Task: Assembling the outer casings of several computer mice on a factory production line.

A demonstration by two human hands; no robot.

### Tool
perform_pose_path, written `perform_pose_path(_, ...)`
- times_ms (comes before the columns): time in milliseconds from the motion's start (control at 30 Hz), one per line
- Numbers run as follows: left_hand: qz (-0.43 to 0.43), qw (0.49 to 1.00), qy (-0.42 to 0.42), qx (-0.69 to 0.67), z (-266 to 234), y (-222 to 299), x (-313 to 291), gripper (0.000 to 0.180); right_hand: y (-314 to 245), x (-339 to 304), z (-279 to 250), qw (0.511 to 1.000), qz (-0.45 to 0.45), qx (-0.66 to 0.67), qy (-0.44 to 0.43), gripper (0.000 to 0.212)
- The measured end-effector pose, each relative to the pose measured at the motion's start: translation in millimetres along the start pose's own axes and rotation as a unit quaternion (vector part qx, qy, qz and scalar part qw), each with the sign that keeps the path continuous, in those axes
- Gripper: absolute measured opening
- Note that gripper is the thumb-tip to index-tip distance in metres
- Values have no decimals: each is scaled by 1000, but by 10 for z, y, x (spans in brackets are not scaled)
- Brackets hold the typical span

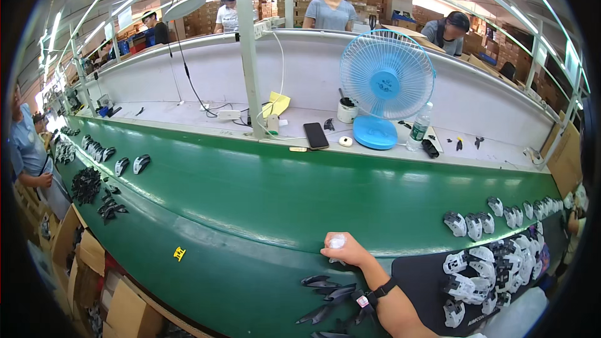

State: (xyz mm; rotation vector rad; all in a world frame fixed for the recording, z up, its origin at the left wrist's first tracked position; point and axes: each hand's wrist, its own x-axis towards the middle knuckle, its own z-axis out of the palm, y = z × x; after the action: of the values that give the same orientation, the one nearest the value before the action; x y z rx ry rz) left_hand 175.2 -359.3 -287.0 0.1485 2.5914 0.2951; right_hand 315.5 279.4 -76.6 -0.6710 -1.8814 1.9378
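Observation:
My right hand (349, 250) reaches in from the lower right over the green belt, wearing a black wristband (374, 295). Its fingers are curled round a small white piece (337, 241), largely covered by the hand, so its kind does not show. Just below the hand lie several slim black plastic parts (322, 313). To its right, a black mat (416, 275) bears a heap of white-and-black curved shells (482, 269). My left hand is out of view.
More shells stand in rows on the belt (250, 194), at right (474, 225) and far left (94, 150). A black parts pile (86, 184) and yellow piece (179, 254) lie left. Behind are a phone (315, 136), blue fan (385, 87) and bottle (419, 128). People work across and at left.

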Motion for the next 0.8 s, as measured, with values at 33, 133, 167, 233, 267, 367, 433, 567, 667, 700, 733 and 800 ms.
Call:
perform_pose_path(33,4,1000,-2,4,31,-43,28,44,10,-11,-8,1000,1,1,6,21)
perform_pose_path(133,-3,998,61,-13,-36,-115,38,41,10,-24,2,999,-24,-15,20,20)
perform_pose_path(167,32,995,58,-73,-139,-165,64,38,-18,-49,27,1000,-16,0,14,21)
perform_pose_path(233,-49,951,-1,-305,-648,470,-320,33,-24,-93,17,1000,-5,6,11,21)
perform_pose_path(267,-50,945,18,-324,-1039,914,-616,32,-21,-96,14,1000,-6,4,9,20)
perform_pose_path(367,-49,929,65,-362,-1069,607,-595,29,76,-30,56,1000,-2,-11,-4,19)
perform_pose_path(433,19,874,95,-477,-1084,615,-615,25,108,23,95,994,-45,-99,15,18)
perform_pose_path(567,55,911,159,-377,-1140,789,-387,15,-2,-69,-54,995,-52,-61,62,22)
perform_pose_path(667,41,819,105,-562,-1255,824,-467,19,1,-56,-89,998,-55,0,31,21)
perform_pose_path(700,19,785,104,-610,-1280,852,-485,19,-6,-41,-76,998,-55,12,24,21)
perform_pose_path(733,12,793,106,-600,-1266,791,-487,17,29,-22,-72,998,-57,18,19,22)
perform_pose_path(800,-28,873,124,-470,-1085,475,-471,14,59,13,-68,998,-53,23,18,23)
